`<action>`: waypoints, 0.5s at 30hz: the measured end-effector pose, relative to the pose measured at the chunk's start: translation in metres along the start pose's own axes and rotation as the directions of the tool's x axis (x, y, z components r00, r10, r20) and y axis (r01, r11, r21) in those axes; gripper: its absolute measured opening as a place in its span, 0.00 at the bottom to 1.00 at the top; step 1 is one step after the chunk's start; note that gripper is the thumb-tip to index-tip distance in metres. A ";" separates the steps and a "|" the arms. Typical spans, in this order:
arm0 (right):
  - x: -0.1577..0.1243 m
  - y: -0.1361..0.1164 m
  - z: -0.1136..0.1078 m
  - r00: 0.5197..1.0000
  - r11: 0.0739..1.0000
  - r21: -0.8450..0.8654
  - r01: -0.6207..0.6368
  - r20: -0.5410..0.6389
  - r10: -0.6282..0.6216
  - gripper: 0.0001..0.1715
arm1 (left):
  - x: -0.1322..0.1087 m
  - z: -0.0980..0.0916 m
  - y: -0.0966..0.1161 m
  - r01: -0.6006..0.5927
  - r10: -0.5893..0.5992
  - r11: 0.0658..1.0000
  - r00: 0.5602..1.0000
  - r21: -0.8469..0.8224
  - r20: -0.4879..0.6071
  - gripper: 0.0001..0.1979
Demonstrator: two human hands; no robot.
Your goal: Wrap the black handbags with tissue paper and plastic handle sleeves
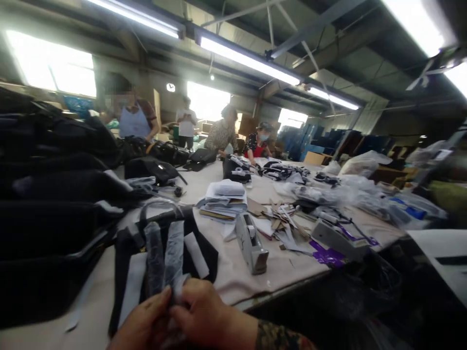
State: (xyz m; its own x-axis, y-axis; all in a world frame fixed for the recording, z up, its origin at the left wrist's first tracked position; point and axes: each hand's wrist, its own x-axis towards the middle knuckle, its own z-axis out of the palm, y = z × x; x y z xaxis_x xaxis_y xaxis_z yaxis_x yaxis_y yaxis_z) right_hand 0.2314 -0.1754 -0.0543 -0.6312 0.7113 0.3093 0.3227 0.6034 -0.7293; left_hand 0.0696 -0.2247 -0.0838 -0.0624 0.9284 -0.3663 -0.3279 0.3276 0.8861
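A black bag (207, 248) lies at the table's near edge, partly under my hands. Two straps in clear wrapping run along it: a wrapped strap (155, 253) on the left and a paler wrapped strap (174, 248) beside it. My left hand (144, 318) pinches the lower end of the paler strap. My right hand (204, 306) is closed on the same end, its fingers curled against the left ones. White strips (197, 255) lie on the bag. A grey tape dispenser (251, 245) stands just beyond my right hand.
Black bags (54, 233) are piled high on the left. Behind the dispenser are a paper stack (222, 197) and cardboard scraps (280, 218). A second dispenser (335, 238) with purple tape and plastic bags (365, 189) are on the right. Several people work across the table.
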 end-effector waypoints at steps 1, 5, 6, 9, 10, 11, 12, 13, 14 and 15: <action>-0.003 0.001 0.003 0.997 0.992 -0.100 0.081 -0.002 -0.081 0.01 | -0.005 0.006 0.005 0.052 -0.053 0.993 0.999 -0.105 -0.002 0.23; -0.014 0.006 0.011 0.969 0.953 -0.180 0.245 0.003 -0.249 0.13 | -0.020 0.023 0.018 -0.008 0.003 0.972 1.000 -0.234 -0.022 0.25; -0.015 0.007 0.010 0.971 0.964 -0.121 0.235 -0.009 -0.237 0.14 | -0.023 0.024 0.019 -0.054 0.045 0.978 0.998 -0.204 -0.046 0.23; -0.014 0.011 -0.001 0.996 0.963 0.270 0.020 0.078 -0.042 0.13 | -0.033 0.026 0.020 -0.228 0.232 0.973 0.964 0.047 -0.128 0.15; -0.011 0.011 -0.006 0.986 0.896 0.426 -0.126 0.153 0.066 0.18 | -0.038 0.027 0.020 -0.294 0.320 0.940 0.936 0.174 -0.144 0.12; -0.008 0.010 -0.011 0.956 0.783 0.557 -0.276 0.240 0.166 0.23 | -0.042 0.028 0.019 -0.358 0.412 0.884 0.900 0.299 -0.143 0.10; -0.004 0.008 -0.015 0.915 0.645 0.650 -0.402 0.322 0.244 0.26 | -0.046 0.029 0.019 -0.413 0.496 0.816 0.859 0.405 -0.123 0.09; -0.001 0.006 -0.019 0.872 0.511 0.707 -0.489 0.390 0.295 0.28 | -0.049 0.030 0.018 -0.460 0.563 0.747 0.822 0.479 -0.087 0.09; 0.003 0.004 -0.022 0.840 0.404 0.738 -0.540 0.435 0.325 0.29 | -0.052 0.030 0.016 -0.501 0.610 0.690 0.791 0.521 -0.048 0.09; 0.007 0.001 -0.024 0.815 0.329 0.753 -0.569 0.466 0.344 0.29 | -0.053 0.031 0.015 -0.536 0.639 0.650 0.769 0.539 -0.007 0.09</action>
State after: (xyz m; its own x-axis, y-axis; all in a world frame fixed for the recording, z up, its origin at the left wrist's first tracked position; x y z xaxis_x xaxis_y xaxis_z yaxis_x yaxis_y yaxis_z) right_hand 0.2443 -0.1613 -0.0380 -0.7320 0.6198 -0.2829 -0.0660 -0.4778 -0.8760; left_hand 0.0969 -0.2639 -0.0424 -0.2643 0.9220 0.2830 0.3281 -0.1899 0.9254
